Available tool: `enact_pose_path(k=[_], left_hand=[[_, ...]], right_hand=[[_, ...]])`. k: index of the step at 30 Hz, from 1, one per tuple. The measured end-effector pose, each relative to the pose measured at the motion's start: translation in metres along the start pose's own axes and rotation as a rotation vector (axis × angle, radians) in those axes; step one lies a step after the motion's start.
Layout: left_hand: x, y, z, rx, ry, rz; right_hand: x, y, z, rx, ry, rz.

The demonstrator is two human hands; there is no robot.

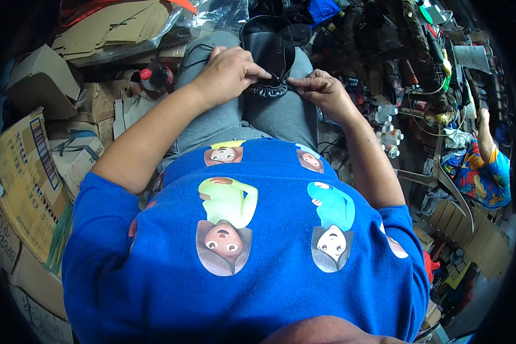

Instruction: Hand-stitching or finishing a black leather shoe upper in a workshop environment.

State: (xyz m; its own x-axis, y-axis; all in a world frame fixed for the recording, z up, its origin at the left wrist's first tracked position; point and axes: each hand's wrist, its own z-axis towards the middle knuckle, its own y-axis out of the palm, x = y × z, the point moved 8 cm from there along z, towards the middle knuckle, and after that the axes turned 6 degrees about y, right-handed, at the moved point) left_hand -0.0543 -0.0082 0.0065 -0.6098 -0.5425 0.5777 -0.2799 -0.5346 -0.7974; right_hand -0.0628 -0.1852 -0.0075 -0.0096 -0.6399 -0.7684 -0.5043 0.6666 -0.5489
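Across my grey-trousered thighs rests a black boot-like shoe (268, 49), its tall opening facing away from me. The near end has a gathered, pleated edge (269, 90). My left hand (229, 71) reaches in from the left, with thumb and forefinger pinched together at the shoe's edge just above the pleats. From the other side my right hand (321, 92) pinches the right edge of the same end between thumb and finger. Whether a needle or thread is between the fingertips is too small to tell. A thin dark cord (198, 57) loops beside my left hand.
Cardboard boxes (49, 80) and flattened cardboard (112, 28) crowd the left side, with a red-capped bottle (156, 77) near my knee. To the right are several small clear bottles (389, 135), tools and clutter. Another person in a colourful shirt (481, 172) is at the far right.
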Motion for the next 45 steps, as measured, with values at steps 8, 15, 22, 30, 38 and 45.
enact_pose_path(k=[8,15,22,30,38,45], left_hand=[[-0.011,0.004,0.016,0.014,-0.070,-0.044],[-0.004,0.002,0.014,0.051,0.002,-0.078],[-0.014,0.019,0.023,-0.116,-0.306,-0.258],[0.021,-0.004,0.033,-0.127,0.009,0.111],[0.014,-0.008,0.017,-0.115,-0.099,0.100],[0.012,0.013,0.032,-0.172,-0.041,-0.097]], right_hand=[[0.003,0.003,0.003,-0.069,0.199,0.425],[0.005,0.006,0.004,-0.060,0.159,0.400],[0.001,0.008,0.009,0.001,0.176,0.436],[-0.007,0.001,0.020,-0.108,0.168,0.294],[-0.001,-0.017,0.010,0.071,-0.076,0.224],[0.012,-0.035,-0.024,0.011,0.035,0.535]])
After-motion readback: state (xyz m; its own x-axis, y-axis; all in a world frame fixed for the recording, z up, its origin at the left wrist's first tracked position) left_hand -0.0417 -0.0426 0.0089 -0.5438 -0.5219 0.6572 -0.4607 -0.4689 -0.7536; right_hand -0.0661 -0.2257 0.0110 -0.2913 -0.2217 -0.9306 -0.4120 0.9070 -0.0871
